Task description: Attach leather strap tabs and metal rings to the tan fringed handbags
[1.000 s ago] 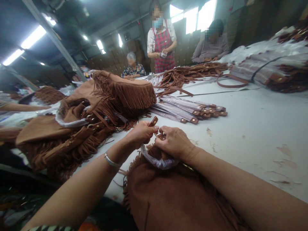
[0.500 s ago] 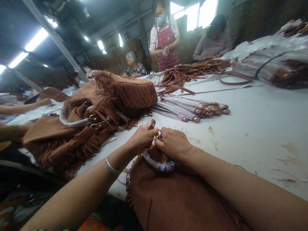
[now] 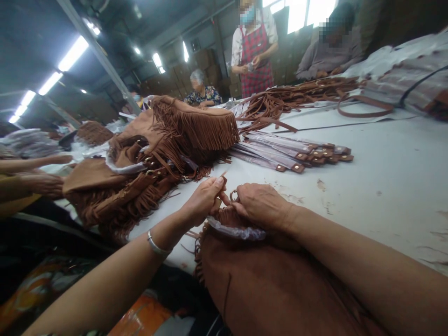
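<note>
A brown fringed bag (image 3: 273, 284) lies in front of me, its plastic-wrapped handle (image 3: 241, 231) curving just below my hands. My right hand (image 3: 264, 205) is closed at the bag's upper edge, gripping a metal ring (image 3: 234, 195) between thumb and fingers. To its left, my left hand (image 3: 206, 198) pinches a brown leather strap end (image 3: 224, 179) that pokes up past the thumb. The rest of that strap is hidden by the fingers. The left fingertips are close to the ring, with a small gap showing between them.
Wrapped straps with snap ends (image 3: 297, 151) lie fanned out beyond my hands. A pile of fringed bags (image 3: 115, 186) is at left, beside another person's hands (image 3: 38, 182). Loose brown straps (image 3: 280, 100) and a plastic-wrapped bundle (image 3: 413, 79) lie farther back. Several people sit or stand around the white table (image 3: 385, 186).
My left hand has drawn slightly away from the ring, and its strap end has turned. The right hand still grips the ring. The view has swung, shifting the background rightward.
</note>
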